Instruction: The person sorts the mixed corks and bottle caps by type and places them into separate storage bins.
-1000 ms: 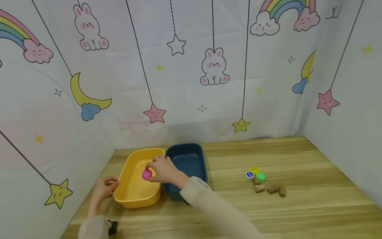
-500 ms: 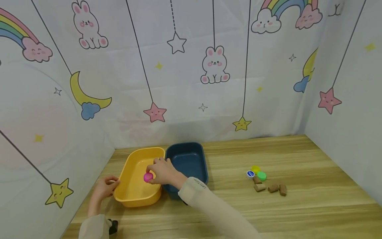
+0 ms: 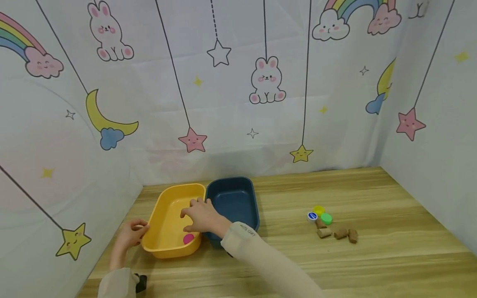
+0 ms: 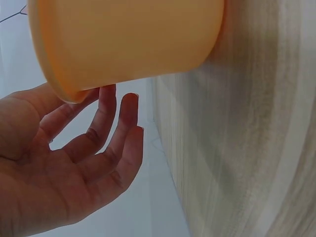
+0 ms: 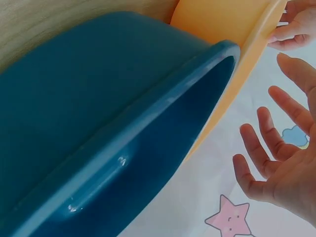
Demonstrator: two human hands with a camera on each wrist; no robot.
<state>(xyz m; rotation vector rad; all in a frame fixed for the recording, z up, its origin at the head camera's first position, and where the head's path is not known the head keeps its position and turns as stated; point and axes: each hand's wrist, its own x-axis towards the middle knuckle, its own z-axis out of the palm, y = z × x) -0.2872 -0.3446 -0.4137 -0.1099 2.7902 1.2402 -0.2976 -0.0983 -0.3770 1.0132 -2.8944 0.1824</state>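
My left hand point(image 3: 131, 233) holds the near left rim of a yellow plastic tub point(image 3: 169, 252); in the left wrist view the thumb is at the rim and the fingers point(image 4: 101, 123) curl beneath the tub's wall. My right hand point(image 3: 201, 216) hovers over the right side of this tub, fingers spread and holding nothing. Below it, a round pink bottle cap point(image 3: 188, 239) lies in the tub's near right part. The right wrist view shows the same spread fingers point(image 5: 269, 131) beside the rims.
A dark blue tub point(image 3: 234, 205) stands right against the yellow one, under my right forearm. Farther right on the wooden table are a yellow cap point(image 3: 318, 211), a blue-and-white cap point(image 3: 312, 217), a green cap point(image 3: 326, 219) and several corks point(image 3: 340, 234). Printed cloth walls enclose the table.
My right hand lowered slightly, then its fingers opened and let go of the pink bottle cap, which now lies inside the yellow tub. My left hand stayed at the rim.
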